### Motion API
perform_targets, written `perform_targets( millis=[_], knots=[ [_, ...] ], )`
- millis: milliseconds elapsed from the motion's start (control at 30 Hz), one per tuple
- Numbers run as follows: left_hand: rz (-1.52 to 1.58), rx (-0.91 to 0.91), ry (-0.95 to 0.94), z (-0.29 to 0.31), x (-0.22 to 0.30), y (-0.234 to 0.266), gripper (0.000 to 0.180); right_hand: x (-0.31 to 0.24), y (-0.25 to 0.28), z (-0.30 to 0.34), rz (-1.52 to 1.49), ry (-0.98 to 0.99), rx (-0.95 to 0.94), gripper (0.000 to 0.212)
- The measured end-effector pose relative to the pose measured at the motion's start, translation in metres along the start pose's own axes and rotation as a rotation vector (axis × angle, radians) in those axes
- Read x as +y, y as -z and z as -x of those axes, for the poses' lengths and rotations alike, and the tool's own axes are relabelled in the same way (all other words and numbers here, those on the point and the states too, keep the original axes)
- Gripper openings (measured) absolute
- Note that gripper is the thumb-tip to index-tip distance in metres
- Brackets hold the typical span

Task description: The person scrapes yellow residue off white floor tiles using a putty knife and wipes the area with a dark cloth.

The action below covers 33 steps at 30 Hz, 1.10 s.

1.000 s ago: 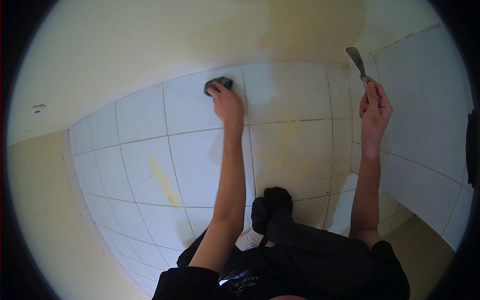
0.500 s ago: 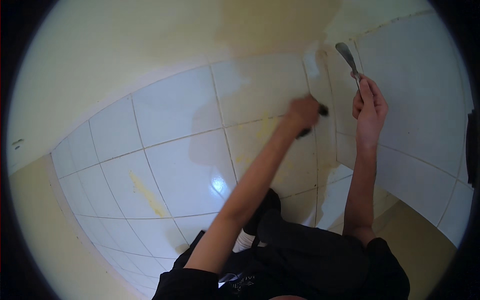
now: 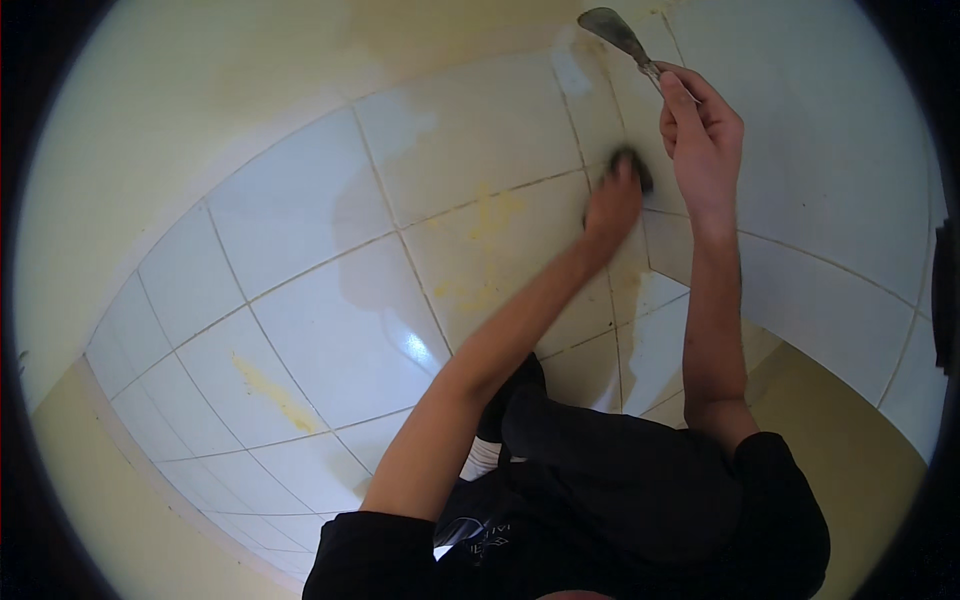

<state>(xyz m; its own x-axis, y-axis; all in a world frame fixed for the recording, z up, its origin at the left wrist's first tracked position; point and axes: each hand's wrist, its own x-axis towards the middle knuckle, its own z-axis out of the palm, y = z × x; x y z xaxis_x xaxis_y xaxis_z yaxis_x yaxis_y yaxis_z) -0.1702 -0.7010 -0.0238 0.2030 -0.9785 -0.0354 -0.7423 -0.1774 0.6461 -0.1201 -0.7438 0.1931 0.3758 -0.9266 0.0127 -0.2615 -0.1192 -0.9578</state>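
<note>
My left hand [image 3: 612, 205] reaches across pale tiles [image 3: 480, 120] to the corner where they meet the right-hand tiles. Its fingers are curled round a dark scrubber [image 3: 634, 172], perhaps a brush, blurred by motion. Most of that thing is hidden under the hand. Farther out and to the right, my right hand [image 3: 706, 135] grips the handle of a flat metal scraper [image 3: 622, 36] with a rounded blade. The blade points up and left, apart from my left hand. Yellow stains [image 3: 490, 225] mark the tiles left of my left hand.
Another yellow streak [image 3: 272, 395] lies on the tiles at left. A cream wall [image 3: 250, 90] runs along the far side, and right-hand tiles [image 3: 830, 170] rise beside my right arm. My dark-clothed leg [image 3: 620, 460] is bent below. A dark object [image 3: 943, 300] shows at the right rim.
My left hand has moved slightly up the corner with the scrubber. My right hand and its scraper have shifted up and left in view. The whole view has tilted a little.
</note>
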Motion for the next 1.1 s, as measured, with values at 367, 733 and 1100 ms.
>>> perform_targets(
  millis=[367,733,1100],
  knots=[
    [0.29,-0.549,-0.244,0.111,0.038,0.084,0.033,-0.003,-0.002,0.014,0.087,0.023,-0.043,0.025],
    [-0.154,0.005,0.051,0.085,-0.074,0.052,0.039,-0.016,-0.002,0.021,0.162,0.076,-0.078,0.025],
    [0.119,0.01,0.083,0.146,-0.02,0.151,0.065,-0.007,0.008,0.037,0.229,0.168,-0.119,0.025]
  ],
)
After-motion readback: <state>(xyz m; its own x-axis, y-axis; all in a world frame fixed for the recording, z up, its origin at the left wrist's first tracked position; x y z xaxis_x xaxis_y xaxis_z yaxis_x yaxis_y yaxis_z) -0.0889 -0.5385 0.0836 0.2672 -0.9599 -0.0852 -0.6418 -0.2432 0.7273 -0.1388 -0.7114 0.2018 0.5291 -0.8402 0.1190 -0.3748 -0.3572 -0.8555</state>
